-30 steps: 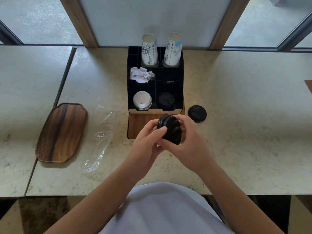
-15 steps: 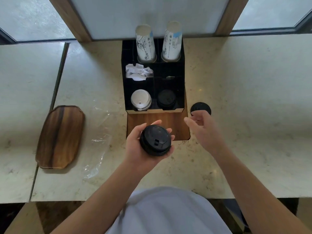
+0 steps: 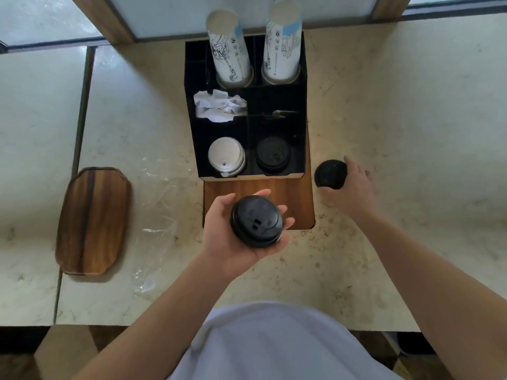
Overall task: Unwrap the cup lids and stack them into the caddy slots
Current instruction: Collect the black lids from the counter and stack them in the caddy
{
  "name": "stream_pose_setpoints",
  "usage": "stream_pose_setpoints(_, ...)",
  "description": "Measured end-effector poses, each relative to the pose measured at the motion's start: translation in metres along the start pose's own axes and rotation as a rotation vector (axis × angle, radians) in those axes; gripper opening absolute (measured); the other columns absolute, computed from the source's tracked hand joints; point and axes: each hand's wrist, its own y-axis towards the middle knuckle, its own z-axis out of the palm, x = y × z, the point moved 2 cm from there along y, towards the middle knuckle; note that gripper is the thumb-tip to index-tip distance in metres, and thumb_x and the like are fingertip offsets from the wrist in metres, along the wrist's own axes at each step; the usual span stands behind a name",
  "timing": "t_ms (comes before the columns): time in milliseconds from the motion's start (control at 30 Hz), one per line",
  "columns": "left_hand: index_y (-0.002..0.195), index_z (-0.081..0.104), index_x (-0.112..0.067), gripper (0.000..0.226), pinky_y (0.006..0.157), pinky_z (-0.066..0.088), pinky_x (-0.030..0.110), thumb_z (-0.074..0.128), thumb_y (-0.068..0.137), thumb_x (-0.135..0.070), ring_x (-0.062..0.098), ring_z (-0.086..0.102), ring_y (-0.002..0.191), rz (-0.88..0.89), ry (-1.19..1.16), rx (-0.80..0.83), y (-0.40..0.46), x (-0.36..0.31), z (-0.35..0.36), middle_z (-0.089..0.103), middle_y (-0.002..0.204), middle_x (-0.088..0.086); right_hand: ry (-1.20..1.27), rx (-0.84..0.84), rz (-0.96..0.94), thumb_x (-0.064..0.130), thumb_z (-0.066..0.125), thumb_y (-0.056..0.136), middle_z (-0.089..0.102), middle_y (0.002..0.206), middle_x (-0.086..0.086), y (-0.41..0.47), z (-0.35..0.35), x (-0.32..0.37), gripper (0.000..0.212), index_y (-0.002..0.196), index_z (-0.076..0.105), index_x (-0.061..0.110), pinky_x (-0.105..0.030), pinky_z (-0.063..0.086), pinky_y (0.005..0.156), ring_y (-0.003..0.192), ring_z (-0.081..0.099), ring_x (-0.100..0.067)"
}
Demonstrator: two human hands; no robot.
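While the left hand (image 3: 233, 237) cradles a stack of black cup lids (image 3: 256, 220) in its upturned palm, fingers curled loosely round the rim, the right hand (image 3: 354, 190) reaches out to the right of the black caddy (image 3: 189, 111), fingers closing on a loose black lid (image 3: 330, 174) lying flat on the marble tabletop (image 3: 397, 119). Directly ahead of the left hand, in the caddy's near right slot, sit black lids (image 3: 273, 156); white lids (image 3: 226, 157) fill the slot beside them. That slot lies forward and slightly right of the held stack, nearer the left hand, so the coming move looks like a short forward drop.
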Motion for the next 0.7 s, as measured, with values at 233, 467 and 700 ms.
stream_pose_setpoints(233, 0.141, 0.059, -0.025, 0.059, 0.071, 0.053, 0.039, 0.052, 0.094, -0.061, 0.045, 0.057, 0.12, -0.011, 0.024, 0.132, -0.013, -0.009, 0.006, 0.057, 0.14, 0.023, 0.254, -0.061, 0.089, 0.066, 0.077, 0.065, 0.05, 0.147, -0.004, -0.006, -0.017, 0.009, 0.104, 0.151, 0.036, 0.023, -0.048, 0.048, 0.106, 0.132, 0.05, -0.029)
stream_pose_setpoints(467, 0.136, 0.055, -0.014, 0.053, 0.073, 0.05, 0.036, 0.063, 0.088, -0.037, 0.046, 0.05, 0.13, 0.032, 0.064, 0.25, -0.04, -0.017, 0.003, 0.05, 0.142, 0.023, 0.661, 0.145, -0.297, 0.061, 0.08, 0.07, 0.062, 0.121, 0.026, -0.118, -0.072, 0.092, 0.073, 0.133, 0.053, 0.037, -0.005, 0.05, 0.076, 0.11, 0.058, 0.012)
stream_pose_setpoints(700, 0.13, 0.068, -0.017, 0.065, 0.082, 0.057, 0.05, 0.053, 0.093, -0.068, 0.035, 0.069, 0.114, 0.172, 0.395, 0.2, -0.065, -0.004, 0.016, 0.069, 0.13, 0.017, 0.595, 0.325, -0.623, 0.051, 0.084, 0.07, 0.055, 0.135, 0.023, -0.188, -0.092, 0.13, 0.085, 0.145, 0.045, 0.037, -0.02, 0.05, 0.099, 0.127, 0.054, -0.003)
